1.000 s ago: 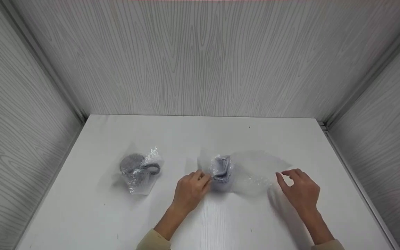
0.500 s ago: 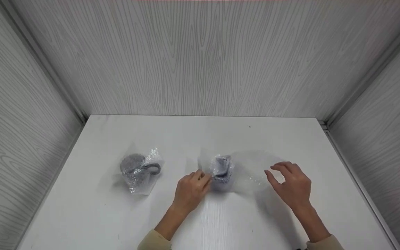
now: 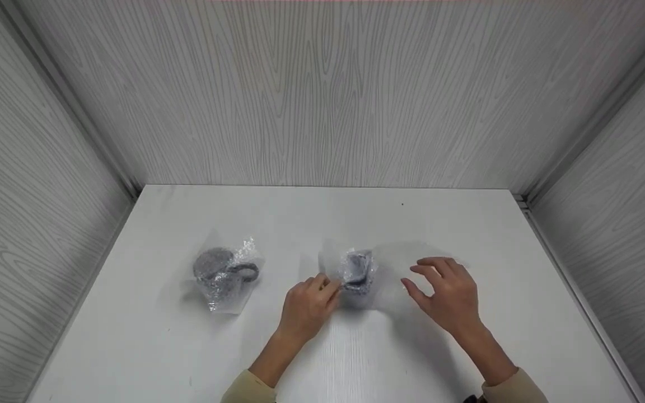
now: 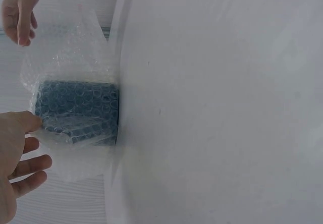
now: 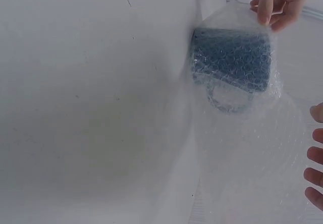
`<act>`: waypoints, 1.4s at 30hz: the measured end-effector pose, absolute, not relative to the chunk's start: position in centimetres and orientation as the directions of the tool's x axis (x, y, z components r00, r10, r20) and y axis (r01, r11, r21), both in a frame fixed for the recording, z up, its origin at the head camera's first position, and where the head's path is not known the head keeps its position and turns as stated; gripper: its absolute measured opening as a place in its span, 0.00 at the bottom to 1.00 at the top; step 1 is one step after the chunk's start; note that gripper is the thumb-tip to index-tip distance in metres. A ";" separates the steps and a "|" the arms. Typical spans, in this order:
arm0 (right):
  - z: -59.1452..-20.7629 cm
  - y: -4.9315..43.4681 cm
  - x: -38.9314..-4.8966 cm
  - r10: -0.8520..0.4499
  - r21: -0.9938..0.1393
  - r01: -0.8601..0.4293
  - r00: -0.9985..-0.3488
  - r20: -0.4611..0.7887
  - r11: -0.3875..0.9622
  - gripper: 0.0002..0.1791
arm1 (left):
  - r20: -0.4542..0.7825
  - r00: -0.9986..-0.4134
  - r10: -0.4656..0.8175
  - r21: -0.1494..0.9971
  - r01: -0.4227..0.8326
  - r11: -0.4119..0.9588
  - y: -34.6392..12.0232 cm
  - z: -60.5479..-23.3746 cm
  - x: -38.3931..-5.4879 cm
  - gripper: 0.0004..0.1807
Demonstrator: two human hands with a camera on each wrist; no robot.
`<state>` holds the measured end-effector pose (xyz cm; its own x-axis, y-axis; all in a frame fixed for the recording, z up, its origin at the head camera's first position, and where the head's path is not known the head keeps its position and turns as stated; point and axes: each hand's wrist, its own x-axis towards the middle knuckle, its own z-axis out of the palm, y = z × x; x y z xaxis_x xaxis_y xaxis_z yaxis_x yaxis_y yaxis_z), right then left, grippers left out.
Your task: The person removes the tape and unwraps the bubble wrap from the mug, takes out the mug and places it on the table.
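A blue-grey mug (image 3: 356,268) stands at the middle of the table, partly covered by clear bubble wrap (image 4: 65,42). Through the plastic, the right wrist view shows the mug's ring handle (image 5: 229,100). My left hand (image 3: 309,305) pinches the bubble wrap beside the mug's near left rim, between thumb and forefinger. Its other fingers curl loosely in the left wrist view. To the right of the mug, my right hand (image 3: 448,294) hovers over the loose sheet of wrap, fingers spread and bent, holding nothing.
A second grey mug (image 3: 213,263), wrapped in bubble wrap, sits on the left of the white table (image 3: 132,347). Wood-grain panels (image 3: 322,101) enclose the table at the back and both sides.
My right hand has moved left across the loose wrap toward the mug, its thumb and fingers spreading wider. The left hand and both mugs have stayed in place.
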<state>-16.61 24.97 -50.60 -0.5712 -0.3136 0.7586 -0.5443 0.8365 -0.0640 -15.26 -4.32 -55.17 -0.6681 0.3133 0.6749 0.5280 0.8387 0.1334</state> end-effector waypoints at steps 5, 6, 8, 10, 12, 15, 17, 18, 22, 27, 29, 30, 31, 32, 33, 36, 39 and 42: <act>-50.6 23.9 -16.8 -0.374 -0.018 -0.579 -0.549 0.748 0.815 0.18 | 0.674 -0.670 0.311 0.135 0.526 0.840 -4.3 -55.2 -15.2 0.08; -50.6 23.7 -16.9 -0.388 -0.007 -0.588 -0.542 0.745 0.808 0.19 | 0.674 -0.670 0.311 0.134 0.525 0.840 -4.3 -55.2 -15.2 0.08; -50.6 23.4 -17.0 -0.421 0.021 -0.606 -0.527 0.738 0.795 0.20 | 0.673 -0.670 0.313 0.131 0.525 0.841 -4.3 -55.1 -15.2 0.08; -50.6 23.0 -17.1 -0.455 0.054 -0.620 -0.511 0.730 0.783 0.22 | 0.672 -0.670 0.314 0.129 0.524 0.842 -4.3 -55.2 -15.2 0.08; -50.7 22.7 -17.3 -0.482 0.084 -0.630 -0.494 0.723 0.772 0.25 | 0.673 -0.670 0.314 0.126 0.522 0.843 -4.3 -55.2 -15.2 0.08; -50.8 22.3 -17.6 -0.512 0.123 -0.634 -0.477 0.715 0.763 0.28 | 0.679 -0.661 0.319 0.118 0.527 0.842 -4.3 -55.2 -15.3 0.08; -50.9 22.1 -17.7 -0.526 0.143 -0.633 -0.473 0.707 0.761 0.29 | 0.685 -0.653 0.323 0.110 0.531 0.840 -4.2 -55.1 -15.3 0.08; -51.0 21.9 -17.8 -0.534 0.152 -0.634 -0.471 0.703 0.759 0.30 | 0.687 -0.650 0.325 0.107 0.533 0.839 -4.2 -55.1 -15.3 0.08; -51.2 21.5 -18.2 -0.571 0.196 -0.637 -0.459 0.681 0.745 0.31 | 0.694 -0.643 0.323 0.103 0.533 0.840 -4.3 -55.1 -15.3 0.08; -51.5 21.1 -18.8 -0.614 0.255 -0.623 -0.468 0.636 0.739 0.33 | 0.690 -0.649 0.320 0.106 0.528 0.843 -4.3 -55.2 -15.3 0.08; -51.6 21.0 -18.9 -0.624 0.266 -0.619 -0.478 0.618 0.739 0.34 | 0.684 -0.655 0.321 0.105 0.524 0.845 -4.3 -55.3 -15.3 0.08; -51.6 21.0 -18.9 -0.628 0.271 -0.618 -0.483 0.611 0.738 0.34 | 0.682 -0.658 0.321 0.106 0.523 0.846 -4.3 -55.3 -15.3 0.08; -51.7 21.0 -19.0 -0.632 0.274 -0.618 -0.486 0.604 0.737 0.34 | 0.679 -0.660 0.322 0.107 0.522 0.846 -4.3 -55.3 -15.3 0.08; -51.7 21.0 -19.0 -0.634 0.275 -0.618 -0.489 0.599 0.736 0.35 | 0.676 -0.662 0.322 0.109 0.522 0.846 -4.3 -55.2 -15.3 0.08; -51.7 21.0 -19.0 -0.636 0.277 -0.618 -0.492 0.594 0.736 0.35 | 0.675 -0.664 0.322 0.110 0.523 0.845 -4.3 -55.2 -15.3 0.08; -51.8 21.0 -19.1 -0.638 0.277 -0.615 -0.504 0.582 0.738 0.35 | 0.673 -0.666 0.322 0.116 0.525 0.843 -4.3 -55.1 -15.2 0.08; -51.8 21.0 -19.2 -0.637 0.272 -0.615 -0.512 0.576 0.740 0.35 | 0.677 -0.662 0.322 0.114 0.525 0.843 -4.3 -55.2 -15.3 0.08; -51.9 20.9 -19.3 -0.637 0.268 -0.617 -0.515 0.574 0.740 0.35 | 0.678 -0.659 0.324 0.107 0.525 0.844 -4.4 -55.4 -15.3 0.08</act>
